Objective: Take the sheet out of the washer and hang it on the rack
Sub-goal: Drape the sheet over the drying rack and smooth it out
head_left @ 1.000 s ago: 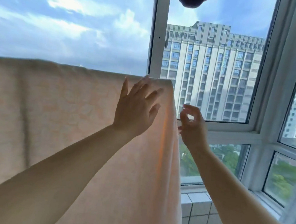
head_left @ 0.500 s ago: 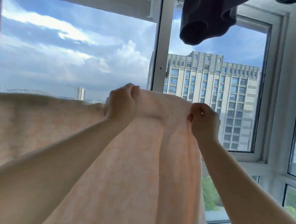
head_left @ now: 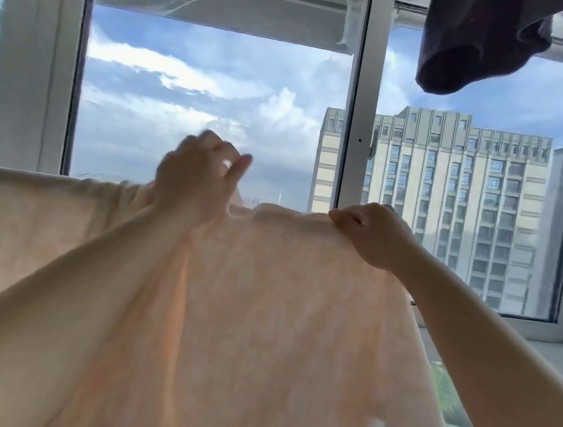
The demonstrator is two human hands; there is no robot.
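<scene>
The pale peach sheet [head_left: 263, 315] hangs over a rack that stays hidden beneath its top fold, and it spreads from the left edge of the view to the middle. My right hand [head_left: 370, 235] pinches the sheet's top edge near its right end, thumb and fingers curled over the fold. My left hand [head_left: 197, 177] is blurred and raised just above the top edge. Its fingers are loosely curled, sky shows between them and the thumb, and I see no cloth in them. Both forearms stretch across the front of the sheet.
A dark garment [head_left: 478, 50] hangs overhead at the upper right. White window frames [head_left: 358, 117] stand right behind the sheet, with a sill [head_left: 537, 331] at the lower right. Outside are sky and a tall building [head_left: 447, 195].
My left hand has let go of the sheet's top edge and lifted above it. My right hand has moved right along the edge, spreading the cloth wider. The view has tilted upward.
</scene>
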